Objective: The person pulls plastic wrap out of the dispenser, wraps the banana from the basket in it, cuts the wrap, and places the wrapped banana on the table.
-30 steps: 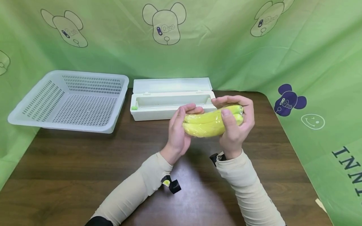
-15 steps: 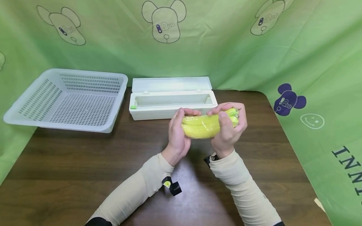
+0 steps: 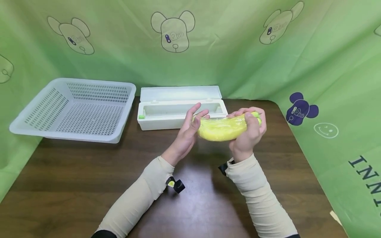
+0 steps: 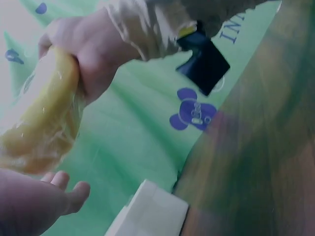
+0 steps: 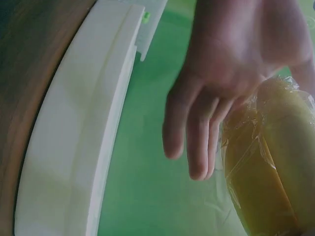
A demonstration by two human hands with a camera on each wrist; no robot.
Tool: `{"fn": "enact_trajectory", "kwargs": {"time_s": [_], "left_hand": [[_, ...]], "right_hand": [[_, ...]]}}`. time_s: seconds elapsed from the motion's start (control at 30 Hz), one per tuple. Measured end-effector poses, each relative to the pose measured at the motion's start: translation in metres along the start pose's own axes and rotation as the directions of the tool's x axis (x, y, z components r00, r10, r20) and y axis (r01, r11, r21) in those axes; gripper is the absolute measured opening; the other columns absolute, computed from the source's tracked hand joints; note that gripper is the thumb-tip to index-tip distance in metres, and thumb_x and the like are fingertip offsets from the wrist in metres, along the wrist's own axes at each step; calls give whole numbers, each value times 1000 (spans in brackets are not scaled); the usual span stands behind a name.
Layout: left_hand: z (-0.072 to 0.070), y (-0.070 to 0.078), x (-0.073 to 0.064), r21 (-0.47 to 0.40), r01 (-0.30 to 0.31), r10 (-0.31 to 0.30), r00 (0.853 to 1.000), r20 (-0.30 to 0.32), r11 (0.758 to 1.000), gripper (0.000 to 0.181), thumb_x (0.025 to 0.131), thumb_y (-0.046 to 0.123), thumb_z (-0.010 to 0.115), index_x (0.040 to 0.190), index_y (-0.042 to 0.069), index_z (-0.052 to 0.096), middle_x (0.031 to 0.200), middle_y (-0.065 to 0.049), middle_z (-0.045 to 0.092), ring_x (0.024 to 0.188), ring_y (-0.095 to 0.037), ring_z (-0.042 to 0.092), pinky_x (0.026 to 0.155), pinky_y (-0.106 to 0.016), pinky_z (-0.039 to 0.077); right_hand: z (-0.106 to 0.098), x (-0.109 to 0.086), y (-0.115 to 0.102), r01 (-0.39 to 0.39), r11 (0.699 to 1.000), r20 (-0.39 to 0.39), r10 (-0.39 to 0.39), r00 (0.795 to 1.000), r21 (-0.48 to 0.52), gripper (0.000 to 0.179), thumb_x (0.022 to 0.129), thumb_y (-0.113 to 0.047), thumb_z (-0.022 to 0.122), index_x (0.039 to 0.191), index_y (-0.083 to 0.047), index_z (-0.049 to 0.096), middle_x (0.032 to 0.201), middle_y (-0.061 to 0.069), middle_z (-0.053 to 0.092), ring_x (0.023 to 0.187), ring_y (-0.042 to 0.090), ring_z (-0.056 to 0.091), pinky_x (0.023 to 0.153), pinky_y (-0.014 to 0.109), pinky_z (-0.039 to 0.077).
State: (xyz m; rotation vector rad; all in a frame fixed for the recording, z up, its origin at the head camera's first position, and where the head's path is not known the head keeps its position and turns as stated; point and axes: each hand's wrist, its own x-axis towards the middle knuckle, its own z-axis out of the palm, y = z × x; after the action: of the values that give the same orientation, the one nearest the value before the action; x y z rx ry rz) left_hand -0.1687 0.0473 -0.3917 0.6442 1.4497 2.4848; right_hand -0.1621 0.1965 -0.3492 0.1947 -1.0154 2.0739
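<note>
A bunch of yellow bananas (image 3: 221,129) in clear plastic wrap is held above the table. My right hand (image 3: 250,132) grips it by its greenish stem end, thumb on top. At the other end my left hand (image 3: 186,134) has its fingers extended, with the thumb near the tips of the bananas. The left wrist view has the right hand (image 4: 88,51) curled round the wrapped bananas (image 4: 42,118), above the left fingers. Loose wrap creases over the bananas (image 5: 266,172) in the right wrist view, beside the straight fingers of the left hand (image 5: 221,83).
Behind the hands stands a long white wrap dispenser box (image 3: 160,125), its lid (image 3: 180,94) raised and a green piece at its left end. A white perforated basket (image 3: 119,127) is at the left on the brown wooden table (image 3: 89,175). Green printed cloth (image 3: 223,66) surrounds the table.
My left hand has loosened from round the banana end, spreading and straightening its fingers. The bananas have rolled in the right hand's grip, now showing a wrinkled wrapped side.
</note>
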Motion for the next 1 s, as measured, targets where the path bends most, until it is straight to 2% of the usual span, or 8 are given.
{"fn": "enact_trajectory", "kwargs": {"time_s": [0.1, 0.27, 0.43, 0.53, 0.63, 0.77, 0.93, 1.0], "left_hand": [[-5, 0, 1, 92, -23, 22, 1000, 16, 995, 101, 87, 66, 67, 154, 1, 29, 149, -22, 42, 137, -31, 42, 113, -40, 35], [-9, 6, 1, 214, -28, 31, 999, -13, 976, 49, 101, 17, 58, 144, -5, 48, 130, -20, 56, 112, -20, 59, 98, -43, 51], [-15, 8, 3, 199, -6, 23, 996, -84, 980, 42, 102, 8, 59, 141, -6, 51, 120, -19, 59, 97, -18, 64, 88, -49, 56], [-23, 10, 5, 207, -15, 42, 991, -125, 978, 41, 102, 7, 59, 139, -7, 52, 119, -18, 59, 95, -19, 65, 86, -48, 57], [-32, 12, 7, 236, -38, 76, 985, -156, 971, 39, 102, 6, 60, 137, -10, 52, 117, -19, 58, 96, -20, 65, 84, -44, 58], [-41, 13, 9, 292, -65, 121, 977, -177, 954, 37, 101, 4, 60, 135, -11, 52, 116, -19, 57, 102, -24, 64, 83, -38, 59], [-43, 5, 10, 411, -39, 128, 973, -192, 911, 37, 100, 11, 64, 133, -4, 56, 120, -18, 59, 113, -30, 61, 85, -37, 58], [-39, 0, 9, 506, -7, 125, 972, -200, 862, 39, 100, 18, 66, 135, 2, 59, 125, -14, 58, 117, -28, 59, 86, -35, 57]], "right_hand": [[-5, 5, 0, 4, 1000, -27, -4, 1000, -16, 8, 85, -3, 47, 82, 4, 50, 68, 17, 51, 54, 29, 55, 56, 40, 56], [-12, 12, 3, -32, 999, -39, 32, 999, 14, 9, 87, -5, 46, 83, 1, 52, 71, 17, 53, 57, 30, 57, 60, 41, 56], [-17, 14, 13, -108, 994, 51, 107, 993, 15, 9, 91, -5, 51, 90, 3, 55, 76, 21, 60, 64, 32, 64, 66, 40, 59], [-21, 14, 17, -181, 982, 147, 186, 971, -46, 15, 95, -8, 57, 100, 6, 58, 87, 24, 65, 78, 33, 67, 73, 37, 59], [-27, 17, 19, -241, 949, 246, 288, 926, -203, 25, 98, -14, 59, 114, 5, 60, 100, 21, 67, 90, 27, 66, 77, 29, 56], [-37, 27, 15, -293, 814, 277, 472, 837, -501, 40, 102, -25, 58, 129, 4, 57, 109, 12, 62, 89, 17, 62, 73, 24, 55], [-51, 48, 2, -205, 502, 214, 655, 724, -841, 45, 101, -31, 61, 130, 4, 57, 92, 6, 60, 73, 13, 61, 61, 24, 55], [-55, 54, -3, -148, 398, 200, 707, 678, -905, 44, 100, -28, 63, 129, 5, 58, 84, 7, 59, 66, 13, 59, 57, 24, 53]]}}
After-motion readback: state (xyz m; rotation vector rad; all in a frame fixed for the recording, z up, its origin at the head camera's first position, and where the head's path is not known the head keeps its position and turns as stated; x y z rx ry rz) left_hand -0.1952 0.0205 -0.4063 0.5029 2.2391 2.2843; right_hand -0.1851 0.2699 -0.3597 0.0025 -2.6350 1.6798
